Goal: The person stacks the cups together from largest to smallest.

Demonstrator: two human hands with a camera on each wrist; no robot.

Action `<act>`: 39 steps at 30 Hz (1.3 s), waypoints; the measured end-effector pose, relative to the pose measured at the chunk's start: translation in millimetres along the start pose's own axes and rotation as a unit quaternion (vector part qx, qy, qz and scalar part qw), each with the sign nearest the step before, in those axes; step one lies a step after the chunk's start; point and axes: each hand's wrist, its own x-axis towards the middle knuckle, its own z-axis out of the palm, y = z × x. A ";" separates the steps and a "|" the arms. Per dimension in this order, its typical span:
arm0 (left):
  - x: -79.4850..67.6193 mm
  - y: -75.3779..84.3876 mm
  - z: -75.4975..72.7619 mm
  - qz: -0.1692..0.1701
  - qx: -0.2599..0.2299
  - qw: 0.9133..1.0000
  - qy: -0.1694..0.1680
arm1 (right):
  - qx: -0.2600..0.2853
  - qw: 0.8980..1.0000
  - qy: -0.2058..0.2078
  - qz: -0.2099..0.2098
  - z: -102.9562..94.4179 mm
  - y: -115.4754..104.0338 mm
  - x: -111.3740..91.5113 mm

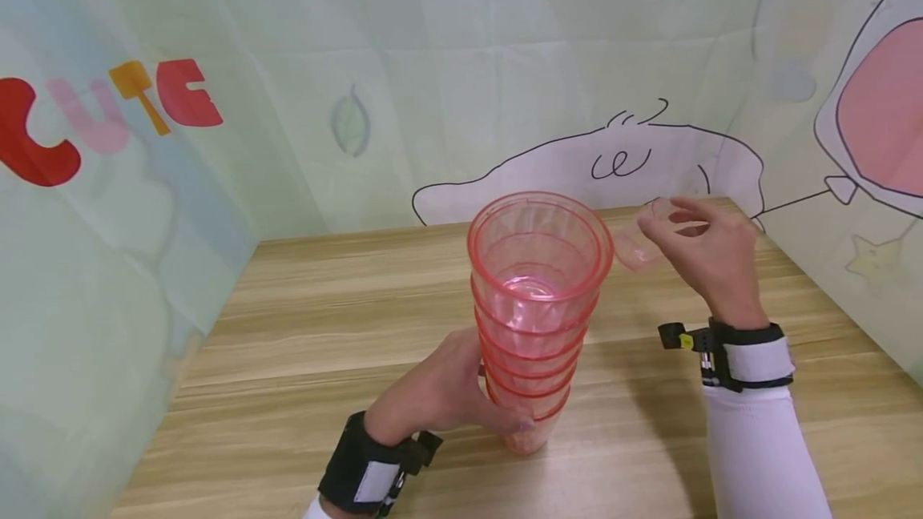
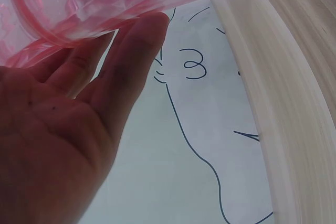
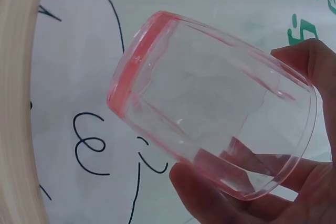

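A tall stack of nested, see-through pink cups [image 1: 530, 343] with red rims stands near the middle of the table, its top cup open upward. My left hand [image 1: 450, 387] grips the stack low down, thumb across its front; in the left wrist view its fingers [image 2: 139, 56] lie along the cups' side. To the right of the stack, my right hand [image 1: 710, 255] holds a single clear pink cup [image 3: 210, 98] above the table. Thumb and fingers pinch it around its wider end, and the cup is tilted, its pink narrower end pointing away from the palm.
The wood-grain table [image 1: 317, 343] runs back to a pale printed cloth [image 1: 288, 142] hung at the back and along both sides. Each wrist wears a black strap with a small camera, such as the right strap [image 1: 753, 359].
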 end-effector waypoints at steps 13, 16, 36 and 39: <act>-0.1 -0.2 0.4 0.002 -0.008 1.000 -0.004 | 0.030 0.999 0.018 -0.008 -4.5 -14.4 -7.8; -0.1 0.0 0.2 0.004 -0.008 1.000 -0.004 | 0.042 0.999 0.027 -0.016 -5.9 -19.4 -9.8; 0.4 0.5 0.8 -0.002 -0.003 1.000 -0.003 | 0.159 0.982 0.068 -0.071 -15.8 -48.5 -23.5; 0.3 0.6 0.9 -0.001 -0.003 1.000 -0.003 | 0.175 0.979 0.070 -0.077 -16.5 -51.4 -24.9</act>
